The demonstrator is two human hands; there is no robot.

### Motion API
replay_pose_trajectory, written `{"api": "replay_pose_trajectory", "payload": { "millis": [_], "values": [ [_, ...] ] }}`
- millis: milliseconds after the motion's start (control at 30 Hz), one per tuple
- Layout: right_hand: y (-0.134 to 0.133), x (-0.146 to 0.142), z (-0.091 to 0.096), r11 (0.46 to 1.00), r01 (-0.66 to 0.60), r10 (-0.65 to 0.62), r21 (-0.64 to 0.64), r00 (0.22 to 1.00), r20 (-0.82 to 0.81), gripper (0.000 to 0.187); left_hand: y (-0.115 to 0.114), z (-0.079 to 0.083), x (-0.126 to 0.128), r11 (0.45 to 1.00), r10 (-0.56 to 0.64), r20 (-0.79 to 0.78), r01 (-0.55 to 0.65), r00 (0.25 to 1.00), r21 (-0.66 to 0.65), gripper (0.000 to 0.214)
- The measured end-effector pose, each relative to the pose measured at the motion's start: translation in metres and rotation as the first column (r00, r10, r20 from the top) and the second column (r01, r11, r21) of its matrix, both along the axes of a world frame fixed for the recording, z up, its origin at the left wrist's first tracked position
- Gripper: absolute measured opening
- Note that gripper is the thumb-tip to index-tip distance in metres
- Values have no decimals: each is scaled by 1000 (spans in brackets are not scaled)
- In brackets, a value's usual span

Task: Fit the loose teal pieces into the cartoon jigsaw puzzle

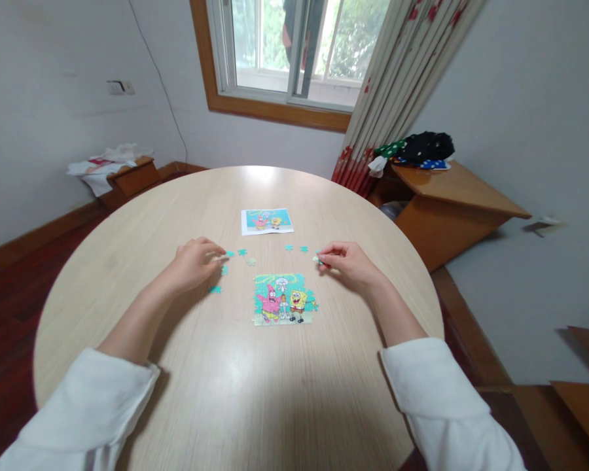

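A small cartoon jigsaw puzzle [285,299] lies partly assembled on the round wooden table [235,392]. My left hand [195,261] rests on the table left of it, fingers curled, fingertips beside a loose teal piece [230,253]. My right hand [347,261] sits to the puzzle's upper right, pinching a puzzle piece [317,259] between thumb and fingers. Several loose teal pieces [288,248] lie in a row between my hands, and one more teal piece [215,289] lies near my left wrist. A printed reference picture [267,221] lies farther back.
A low wooden cabinet [451,196] with dark and dotted cloths [422,147] stands at the right by a curtain [402,85]. Another small cabinet [132,176] with white cloth sits at the left wall. A window [299,46] is behind the table.
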State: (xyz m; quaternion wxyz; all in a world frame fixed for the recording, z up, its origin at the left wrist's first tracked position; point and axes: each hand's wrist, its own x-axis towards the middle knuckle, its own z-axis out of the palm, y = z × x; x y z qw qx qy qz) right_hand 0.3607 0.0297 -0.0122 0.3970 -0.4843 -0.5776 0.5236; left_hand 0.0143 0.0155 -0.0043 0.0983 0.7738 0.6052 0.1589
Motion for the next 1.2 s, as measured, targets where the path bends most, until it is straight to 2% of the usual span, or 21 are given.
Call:
{"api": "replay_pose_trajectory", "payload": {
  "millis": [133,300,467,600,767,867,967,1067,1200],
  "values": [
    [1,0,-1,1000,-8,8,-3,1000,2,25,2,2,0,996,66,19,-64,998,-69,25],
    [1,0,1,1000,-6,6,-10,1000,9,25,3,3,-1,988,137,31,-134,990,-73,24],
    [1,0,-1,1000,-9,9,-4,1000,-3,25,1,2,0,996,46,95,-38,994,-79,26],
    [2,1,-4,1000,-12,12,11,1000,1,24,1,1,1,993,-25,51,30,998,-112,29],
    [1,1,-3,1000,-9,9,3,1000,6,25,2,0,2,994,66,-67,-72,996,-86,24],
    [1,1,-1,1000,-9,9,3,1000,22,26,1,3,1,992,106,-61,-110,992,-69,21],
    [0,0,0,1000,-8,8,-1,1000,22,27,-3,11,-2,976,55,43,-44,998,-215,27],
    [0,-1,2,1000,-14,14,-5,1000,17,27,-9,19,-6,898,-58,177,129,983,-421,30],
    [0,0,0,1000,-19,19,-3,1000,12,26,-12,23,-7,851,-141,193,219,971,-478,24]
  ]
}}
